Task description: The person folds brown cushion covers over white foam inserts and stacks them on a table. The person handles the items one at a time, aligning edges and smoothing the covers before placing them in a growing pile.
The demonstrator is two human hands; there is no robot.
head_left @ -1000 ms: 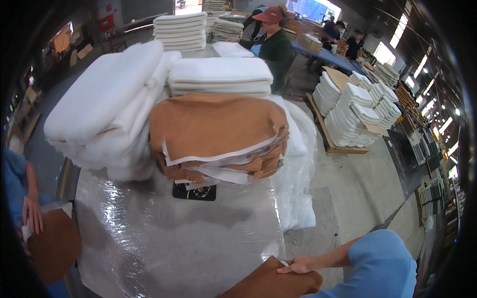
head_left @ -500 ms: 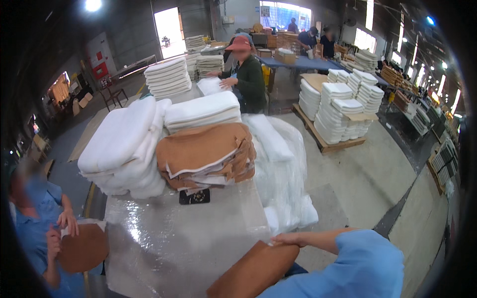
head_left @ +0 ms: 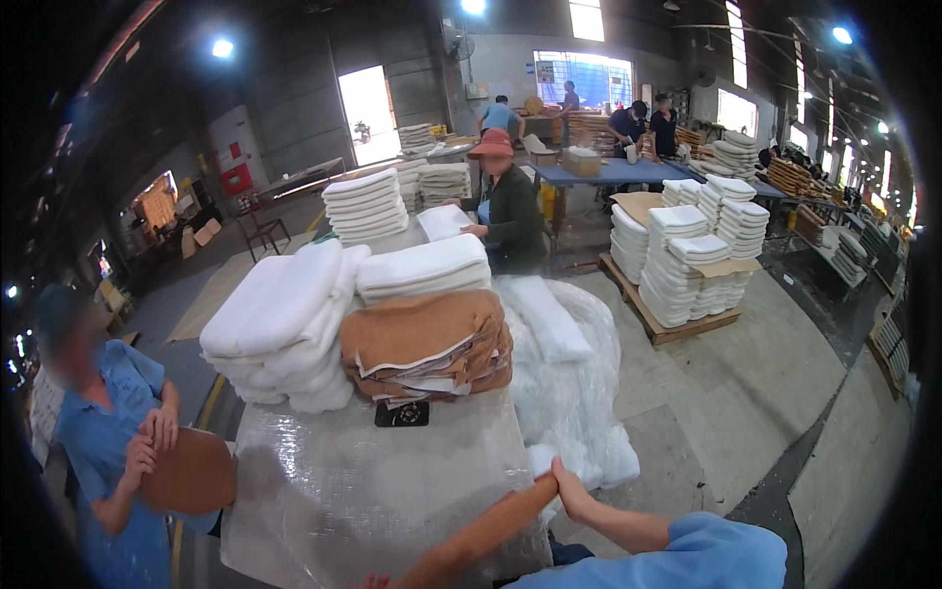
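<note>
A brown fabric-covered pad (head_left: pixel 481 532) is tilted over the near edge of the table, its narrow side toward me. My right hand (head_left: pixel 574 491) is closed on its upper right end, the thumb and fingers at the edge. At the bottom of the picture only the fingertips of my left hand (head_left: pixel 373 582) show, against the pad's lower left end; the rest of that hand is out of sight. Farther up the plastic-covered table (head_left: pixel 392 481) lies a stack of brown fabric pieces with white backing (head_left: pixel 422 339), with a small black object (head_left: pixel 402 414) in front.
Thick folded white padding (head_left: pixel 270 299) stands left of the brown stack, more white padding (head_left: pixel 427 265) behind it. Plastic-wrapped white padding (head_left: pixel 579 393) bulges along the table's right side. A co-worker (head_left: pixel 108 422) at left holds a rounded brown pad (head_left: pixel 191 471); another (head_left: pixel 510 216) stands across the table.
The brown pad has turned from showing its broad face to nearly edge-on, my right hand still on its end. My left fingertips have come into view. The whole view has shifted slightly.
</note>
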